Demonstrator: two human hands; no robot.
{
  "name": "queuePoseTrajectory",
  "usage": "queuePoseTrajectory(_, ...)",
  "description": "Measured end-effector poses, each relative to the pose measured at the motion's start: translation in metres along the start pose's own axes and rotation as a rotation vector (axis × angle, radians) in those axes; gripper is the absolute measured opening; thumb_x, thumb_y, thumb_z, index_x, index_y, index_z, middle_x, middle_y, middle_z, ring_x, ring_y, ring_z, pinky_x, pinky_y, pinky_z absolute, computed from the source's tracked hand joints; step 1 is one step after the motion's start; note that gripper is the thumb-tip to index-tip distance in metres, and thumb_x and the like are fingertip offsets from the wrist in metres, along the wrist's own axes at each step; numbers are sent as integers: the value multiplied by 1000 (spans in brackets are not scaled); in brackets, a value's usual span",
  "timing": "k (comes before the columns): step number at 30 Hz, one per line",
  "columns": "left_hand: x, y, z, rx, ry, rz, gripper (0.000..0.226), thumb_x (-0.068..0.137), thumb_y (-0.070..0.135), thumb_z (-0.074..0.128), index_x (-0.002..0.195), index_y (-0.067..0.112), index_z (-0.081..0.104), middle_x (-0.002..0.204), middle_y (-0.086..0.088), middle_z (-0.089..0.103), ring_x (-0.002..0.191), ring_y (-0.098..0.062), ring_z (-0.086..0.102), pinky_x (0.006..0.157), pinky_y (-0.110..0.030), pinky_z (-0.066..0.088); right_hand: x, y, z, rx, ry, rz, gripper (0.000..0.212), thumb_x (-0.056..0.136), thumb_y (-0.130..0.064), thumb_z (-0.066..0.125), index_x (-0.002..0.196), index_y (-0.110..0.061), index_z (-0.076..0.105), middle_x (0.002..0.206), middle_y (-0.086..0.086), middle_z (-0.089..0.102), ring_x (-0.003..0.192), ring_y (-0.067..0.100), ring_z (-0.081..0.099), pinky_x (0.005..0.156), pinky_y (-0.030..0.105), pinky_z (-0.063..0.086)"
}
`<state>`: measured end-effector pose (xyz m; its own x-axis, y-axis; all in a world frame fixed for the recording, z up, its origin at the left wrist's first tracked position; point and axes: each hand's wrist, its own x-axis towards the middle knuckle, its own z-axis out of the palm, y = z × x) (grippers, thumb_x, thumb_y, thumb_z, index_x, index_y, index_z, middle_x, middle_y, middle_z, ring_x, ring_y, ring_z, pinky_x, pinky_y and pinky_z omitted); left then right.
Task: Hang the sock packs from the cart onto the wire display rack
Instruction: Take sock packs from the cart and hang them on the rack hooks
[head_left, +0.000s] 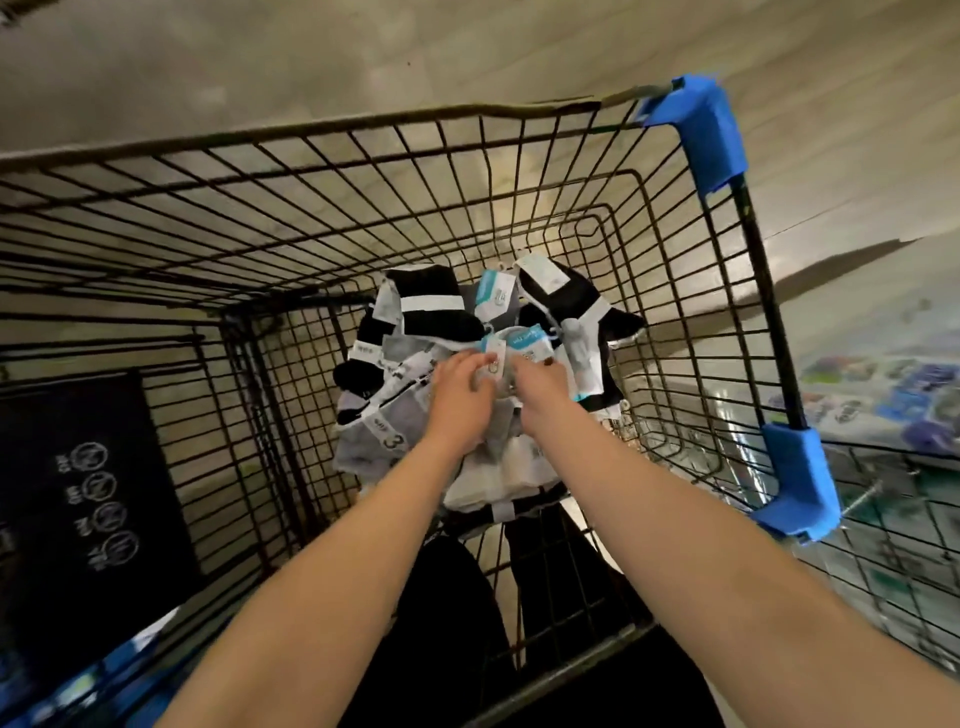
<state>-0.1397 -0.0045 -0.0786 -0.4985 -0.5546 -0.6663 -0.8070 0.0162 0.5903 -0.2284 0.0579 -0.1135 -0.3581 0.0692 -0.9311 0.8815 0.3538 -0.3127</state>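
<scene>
A person reaches into the wire cart, where sock packs lie heaped on its floor toward the near edge, left hand and right hand curling their fingers round one pack at its tag end, seemingly to lift it out for hanging.

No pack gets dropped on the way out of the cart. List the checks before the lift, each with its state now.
1. Hands at the pile: the left hand and right hand are on the sock packs in the cart. Ok.
2. One pack singled out: the hands lie among several overlapping packs. Cannot tell.
3. Header card reachable: a blue-and-white header card shows at the fingertips. Ok.
4. Firm grip: the hands are blurred. Cannot tell.
5. Way up free: nothing lies over the cart's open top. Ok.
6. Wire display rack located: it is not in view. Not ok.
</scene>
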Motion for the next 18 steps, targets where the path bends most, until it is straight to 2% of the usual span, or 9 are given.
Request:
queuePoseTrajectory(5,-1,-2,1,-44,8,5,36,101,13,51,134,21,64,147,-2,53,140,-20,38,118,-33,26,4,8,1,-48,9,-97,29,89,-24,74,114,-13,63,102,10,72,92,27,71,83,51,61)
queuePoseTrajectory(8,-5,-2,-4,-89,14,6,37,101,12,51,134,23,63,142,0,54,136,-17,42,115,-30,30,-12,7,-1,-80,68,-200,29,94,-22,67,119,-12,56,109,7,67,101,29,66,86,45,58)
queuePoseTrajectory(10,-7,-1,-10,-110,15,5,38,101,12,52,136,23,61,141,-1,54,133,-17,46,114,-29,34,-27,4,-6,-163,128,-347,20,100,-21,59,117,-11,54,110,5,63,104,28,64,80,37,52)
queuePoseTrajectory(12,-12,1,-16,-120,6,-11,39,101,13,53,138,22,60,141,-1,53,131,-16,48,111,-26,35,-46,0,-11,-221,143,-493,7,104,-21,50,111,-18,48,101,-2,59,93,18,64,74,30,49)
queuePoseTrajectory(14,-19,3,-22,-148,-4,-32,38,101,17,54,139,24,59,140,-1,54,129,-17,52,112,-32,40,-65,-7,-18,-234,113,-614,7,107,-21,43,114,-20,43,97,-8,56,83,4,59,68,20,47)
queuePoseTrajectory(16,-30,8,-29,-206,6,-40,36,102,20,55,138,24,58,136,-1,57,124,-17,56,106,-32,46,-82,-17,-23,-252,109,-740,9,108,-20,41,115,-16,45,96,-8,56,81,2,58,62,11,46)
queuePoseTrajectory(17,-36,11,-32,-242,16,-36,35,103,21,54,139,22,57,136,-1,57,123,-15,56,101,-28,45,-90,-22,-25,-253,94,-791,8,107,-22,42,112,-18,46,97,-7,57,83,4,59,64,14,49)
queuePoseTrajectory(18,-44,16,-37,-277,25,-34,36,105,23,53,140,20,55,138,0,56,122,-12,55,99,-25,43,-95,-25,-27,-257,64,-821,7,105,-25,43,109,-22,49,99,-4,59,87,10,62,69,22,55)
